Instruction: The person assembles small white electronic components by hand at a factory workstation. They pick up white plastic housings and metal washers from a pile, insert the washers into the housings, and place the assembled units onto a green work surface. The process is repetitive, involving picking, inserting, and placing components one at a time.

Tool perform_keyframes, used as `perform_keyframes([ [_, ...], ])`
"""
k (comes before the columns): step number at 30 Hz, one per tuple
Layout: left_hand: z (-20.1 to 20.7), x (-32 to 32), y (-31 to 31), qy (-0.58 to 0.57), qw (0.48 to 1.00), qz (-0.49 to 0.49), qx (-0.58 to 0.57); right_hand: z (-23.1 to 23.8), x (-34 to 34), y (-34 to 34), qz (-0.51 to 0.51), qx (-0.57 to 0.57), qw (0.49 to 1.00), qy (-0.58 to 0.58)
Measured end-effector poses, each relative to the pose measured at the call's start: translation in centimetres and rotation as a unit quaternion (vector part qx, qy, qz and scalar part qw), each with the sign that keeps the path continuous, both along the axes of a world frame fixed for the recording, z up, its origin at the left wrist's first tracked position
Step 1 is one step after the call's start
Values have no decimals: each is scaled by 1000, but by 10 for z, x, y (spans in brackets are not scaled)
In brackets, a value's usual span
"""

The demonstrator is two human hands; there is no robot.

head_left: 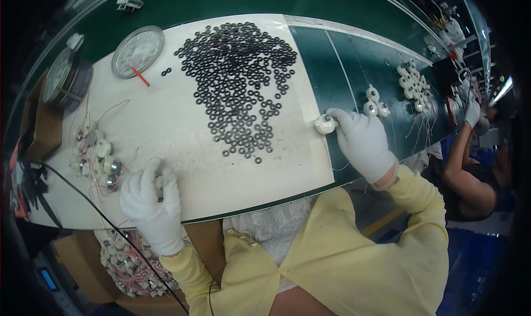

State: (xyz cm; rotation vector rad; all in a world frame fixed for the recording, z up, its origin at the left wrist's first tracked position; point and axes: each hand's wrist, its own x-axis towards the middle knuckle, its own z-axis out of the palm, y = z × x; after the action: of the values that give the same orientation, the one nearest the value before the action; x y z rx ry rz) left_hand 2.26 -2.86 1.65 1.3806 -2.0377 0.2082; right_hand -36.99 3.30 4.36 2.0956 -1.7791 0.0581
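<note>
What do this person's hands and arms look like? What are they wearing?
The left hand and right hand wear white, close-fitting gloves with separate fingers. Both arms have long, pale yellow sleeves, loose and wrinkled. I can't see any markings on them.

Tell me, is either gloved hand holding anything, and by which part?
The right hand grips a round white part by its right edge. The left hand seems to hold a small piece, mostly hidden; where is unclear.

a brown box (47, 122) and a black cable (115, 226) at left; a co-worker (470, 189) at far right
</note>
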Motion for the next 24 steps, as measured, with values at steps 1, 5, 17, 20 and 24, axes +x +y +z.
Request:
perform_keyframes([
  [1, 0, 1, 0, -1, 1000, -2, 0, 2, -2, 10, -17, 16, 999, 30],
  [5, -2, 2, 1, 1, 1000, -9, 1, 35, 3, 21, 8, -5, 1000, -9],
  [17, -11, 11, 2, -31, 997, -48, -56, 21, 18, 7, 25, 26, 999, 8],
  [20, -8, 10, 9, 4, 998, -32, -54, 20, -3, 24, 5, 29, 1000, 5],
  [24, 1, 10, 19, 36, 996, -47, -59, 34, -13, 30, -129, 40, 991, -14],
])
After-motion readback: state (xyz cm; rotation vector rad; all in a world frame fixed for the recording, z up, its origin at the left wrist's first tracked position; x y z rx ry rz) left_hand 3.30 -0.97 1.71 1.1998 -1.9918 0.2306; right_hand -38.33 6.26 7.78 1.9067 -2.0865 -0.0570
